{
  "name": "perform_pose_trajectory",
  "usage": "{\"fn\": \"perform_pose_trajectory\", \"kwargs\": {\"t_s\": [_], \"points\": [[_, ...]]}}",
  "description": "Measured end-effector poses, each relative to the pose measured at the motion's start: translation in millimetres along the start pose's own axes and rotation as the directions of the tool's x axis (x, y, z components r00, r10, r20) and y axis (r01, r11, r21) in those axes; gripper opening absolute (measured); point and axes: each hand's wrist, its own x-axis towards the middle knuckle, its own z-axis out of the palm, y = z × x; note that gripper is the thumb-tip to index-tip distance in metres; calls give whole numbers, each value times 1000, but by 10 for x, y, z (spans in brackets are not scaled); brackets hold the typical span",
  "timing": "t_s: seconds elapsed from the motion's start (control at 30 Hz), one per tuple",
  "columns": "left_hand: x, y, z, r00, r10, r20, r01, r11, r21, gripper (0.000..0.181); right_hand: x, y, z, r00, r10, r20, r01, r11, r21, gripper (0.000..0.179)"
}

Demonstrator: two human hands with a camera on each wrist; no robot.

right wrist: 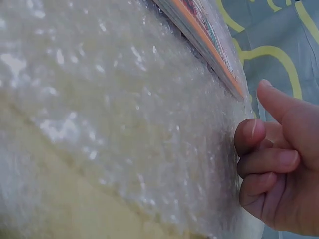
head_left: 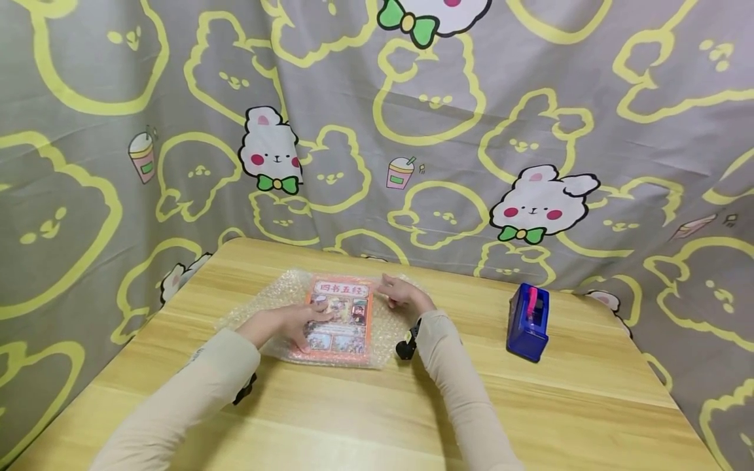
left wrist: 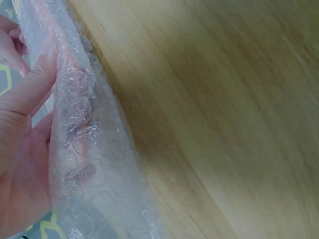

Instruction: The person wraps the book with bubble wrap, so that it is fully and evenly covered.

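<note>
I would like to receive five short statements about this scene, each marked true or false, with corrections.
1. The orange-bordered paper book lies on clear plastic bubble wrap. True.
2. The blue, box-shaped plastic tape dispenser stands left of the book. False: it stands to the right.
3. The bare left hand is over the book's cover. True.
4. The bare right hand grips the dispenser. False: it is beside the book.
5. The dispenser has a pink part. True.

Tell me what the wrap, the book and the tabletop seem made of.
Wrap: likely clear, shiny plastic film; round bubbles catch the light.
Book: apparently paper, given the pale page edge below its orange-edged cover; cover finish unclear.
Tabletop: wood or wood-look laminate, judging by the grain; soft sheen suggests smoothness.
</note>
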Motion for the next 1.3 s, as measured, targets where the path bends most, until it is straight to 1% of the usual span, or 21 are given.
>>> {"fn": "perform_pose_trajectory", "kwargs": {"t_s": [0.1, 0.2, 0.37, 0.43, 0.5, 0.6, 0.73, 0.87, 0.93, 1.0, 1.1, 1.17, 1.2, 1.23, 1.27, 1.3], "points": [[14, 4, 9, 1000, 9, 5, -9, 1000, -3, 85, 17, 62, -15, 1000, 24, -6, -24, 1000, 18, 65], [37, 15, -1, 1000, 18, 1, -18, 1000, -9, 84, 13, 88, -46, 999, 30, -14, -30, 999, 39, 67], [69, 24, -55, 1000, 17, 7, -17, 1000, -25, 84, 9, 99, -97, 996, 52, -67, -47, 996, 80, 72], [74, 15, -69, 1000, 16, 13, -16, 999, -27, 85, -13, 99, -113, 995, 52, -85, -45, 996, 76, 73], [69, 12, -72, 1000, 19, 20, -19, 999, -34, 85, -45, 116, -123, 994, 38, -98, -33, 998, 49, 74], [64, 5, -48, 1000, 13, 27, -12, 998, -56, 85, -122, 179, -149, 994, 29, -103, -25, 999, 40, 76], [43, 18, -18, 999, 0, 32, 3, 996, -88, 84, -257, 284, -222, 992, 39, -120, -35, 999, 29, 78], [24, 23, -20, 1000, -8, 24, 10, 995, -96, 84, -410, 357, -332, 991, -9, -134, 8, 1000, -8, 77], [18, 17, -27, 1000, -5, 17, 7, 996, -88, 84, -534, 283, -373, 991, -16, -130, 15, 1000, -3, 75], [15, 10, -35, 1000, 0, 14, 1, 996, -84, 83, -643, 203, -408, 993, 16, -120, -13, 1000, 23, 74], [7, 1, -38, 1000, 15, 16, -14, 998, -68, 83, -698, 192, -448, 986, 94, -139, -83, 993, 85, 78], [3, 0, -34, 1000, 18, 17, -17, 998, -65, 83, -630, 346, -486, 982, 107, -157, -89, 989, 118, 83], [3, -1, -29, 1000, 17, 18, -16, 998, -65, 84, -616, 415, -492, 983, 91, -162, -69, 988, 138, 86], [0, 1, -26, 1000, 19, 19, -18, 998, -64, 83, -606, 472, -493, 983, 72, -169, -45, 986, 159, 88], [0, 2, -22, 1000, 20, 19, -19, 998, -65, 83, -514, 618, -524, 985, 39, -167, -2, 977, 212, 91], [1, 5, -16, 1000, 20, 19, -18, 998, -68, 83, -417, 770, -557, 987, -5, -159, 49, 960, 274, 92]]}}
